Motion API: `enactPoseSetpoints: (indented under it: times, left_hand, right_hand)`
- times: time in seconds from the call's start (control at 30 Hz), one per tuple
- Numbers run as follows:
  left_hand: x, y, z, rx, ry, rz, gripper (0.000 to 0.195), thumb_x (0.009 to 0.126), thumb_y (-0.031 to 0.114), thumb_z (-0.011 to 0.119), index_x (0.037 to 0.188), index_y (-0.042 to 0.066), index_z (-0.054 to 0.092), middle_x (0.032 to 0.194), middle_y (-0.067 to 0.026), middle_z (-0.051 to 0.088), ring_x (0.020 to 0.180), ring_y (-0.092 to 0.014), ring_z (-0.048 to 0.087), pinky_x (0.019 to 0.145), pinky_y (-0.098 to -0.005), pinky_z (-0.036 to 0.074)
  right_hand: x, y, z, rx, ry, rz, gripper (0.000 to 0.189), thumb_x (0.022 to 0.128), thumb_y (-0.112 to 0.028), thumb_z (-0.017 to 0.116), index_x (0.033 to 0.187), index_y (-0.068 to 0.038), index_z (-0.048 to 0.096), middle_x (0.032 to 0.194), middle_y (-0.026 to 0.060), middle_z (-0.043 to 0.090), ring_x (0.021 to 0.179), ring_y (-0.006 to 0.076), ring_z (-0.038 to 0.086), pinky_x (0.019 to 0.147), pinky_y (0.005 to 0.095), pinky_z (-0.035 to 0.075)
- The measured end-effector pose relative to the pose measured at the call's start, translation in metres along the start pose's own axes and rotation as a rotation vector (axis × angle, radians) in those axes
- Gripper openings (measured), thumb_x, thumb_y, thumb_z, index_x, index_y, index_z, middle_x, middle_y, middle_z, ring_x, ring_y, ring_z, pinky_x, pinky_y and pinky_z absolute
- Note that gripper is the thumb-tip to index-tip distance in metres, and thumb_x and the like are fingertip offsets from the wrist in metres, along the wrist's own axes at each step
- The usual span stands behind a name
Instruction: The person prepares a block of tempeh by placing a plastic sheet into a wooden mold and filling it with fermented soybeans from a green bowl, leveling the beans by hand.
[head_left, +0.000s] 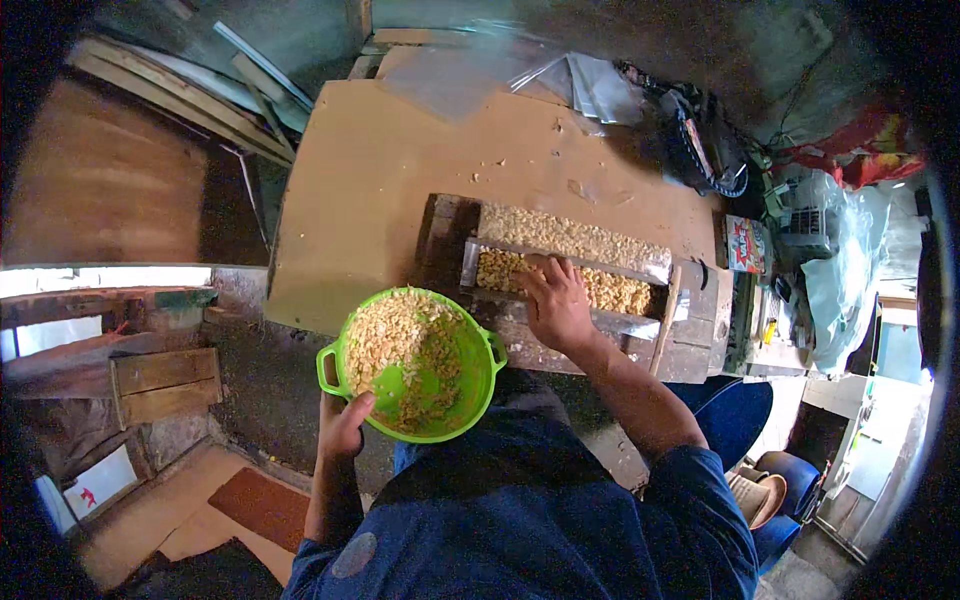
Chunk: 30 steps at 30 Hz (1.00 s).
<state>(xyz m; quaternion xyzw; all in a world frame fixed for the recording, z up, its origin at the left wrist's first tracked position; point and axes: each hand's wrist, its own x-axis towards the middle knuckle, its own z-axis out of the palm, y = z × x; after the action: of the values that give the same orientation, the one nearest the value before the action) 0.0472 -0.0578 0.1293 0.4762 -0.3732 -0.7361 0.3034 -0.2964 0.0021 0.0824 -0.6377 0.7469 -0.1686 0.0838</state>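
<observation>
My left hand (346, 427) grips the near left rim of a green plastic colander-like bowl (480, 375), its thumb over the edge. Pale soybean-like pieces (386, 330) fill the bowl's left and upper part, and the green bottom shows elsewhere. My right hand (559, 304) rests with spread fingers on a layer of beans (622, 292) inside a long narrow mould (470, 262). Its fingertips touch the beans; anything under the palm is hidden. Just behind the mould lies a long block of beans (570, 229) that looks wrapped in clear plastic.
The mould stands on a worn wooden board (442, 225) on a tan tabletop (352, 187). A wooden stick (666, 322) leans at the mould's right end. Clear plastic sheets (600, 86) and a dark basket (705, 150) lie at the back. Blue drums (731, 416) stand at lower right.
</observation>
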Motion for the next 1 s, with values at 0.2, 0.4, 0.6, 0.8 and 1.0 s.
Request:
enactPoseSetpoints:
  times: [0.2, 0.4, 0.6, 0.8, 1.0]
  left_hand:
    - [0.003, -0.002, -0.007, -0.025, 0.013, -0.022, 0.085, 0.073, 0.014, 0.072, 0.147, 0.004, 0.03, 0.137, -0.0132, 0.05, 0.124, -0.027, 0.051, 0.103, -0.0409, 0.042]
    - [0.0, 0.0, -0.008, -0.031, 0.073, -0.006, 0.086, 0.072, 0.016, 0.074, 0.146, 0.003, 0.031, 0.136, -0.0131, 0.051, 0.125, -0.028, 0.051, 0.104, -0.0412, 0.041]
    - [0.002, -0.001, -0.008, -0.063, 0.041, 0.002, 0.084, 0.072, 0.016, 0.074, 0.145, 0.004, 0.033, 0.135, -0.013, 0.052, 0.124, -0.027, 0.052, 0.103, -0.0412, 0.042]
    - [-0.002, -0.004, -0.003, -0.086, 0.119, -0.068, 0.081, 0.073, 0.012, 0.077, 0.143, 0.005, 0.036, 0.133, -0.0119, 0.054, 0.119, -0.026, 0.056, 0.097, -0.0392, 0.047]
    - [-0.007, -0.013, -0.002, -0.014, 0.082, -0.06, 0.075, 0.076, 0.011, 0.074, 0.141, 0.003, 0.038, 0.13, -0.0113, 0.057, 0.115, -0.024, 0.058, 0.094, -0.0365, 0.048]
  right_hand:
    - [0.039, -0.008, 0.018, -0.074, 0.015, -0.045, 0.041, 0.078, -0.011, 0.059, 0.119, -0.013, 0.061, 0.13, 0.0119, 0.05, 0.117, 0.0352, 0.046, 0.097, 0.05, 0.042]
    - [0.038, -0.006, 0.016, 0.047, 0.078, -0.097, 0.036, 0.076, -0.006, 0.059, 0.111, -0.012, 0.065, 0.123, 0.0113, 0.055, 0.116, 0.0345, 0.047, 0.098, 0.0489, 0.041]
    - [0.028, -0.011, 0.016, 0.02, -0.013, -0.104, 0.039, 0.074, -0.014, 0.061, 0.113, -0.017, 0.066, 0.129, 0.0093, 0.053, 0.118, 0.0325, 0.046, 0.097, 0.0491, 0.04]
    - [0.023, -0.02, 0.007, 0.021, -0.078, -0.153, 0.037, 0.073, -0.005, 0.058, 0.108, -0.011, 0.067, 0.125, 0.0108, 0.055, 0.115, 0.0339, 0.049, 0.096, 0.0477, 0.042]
    - [0.0, -0.046, 0.003, 0.399, -0.204, -0.3, 0.039, 0.074, -0.012, 0.063, 0.112, -0.007, 0.067, 0.132, 0.0147, 0.053, 0.126, 0.0344, 0.046, 0.106, 0.0476, 0.038]
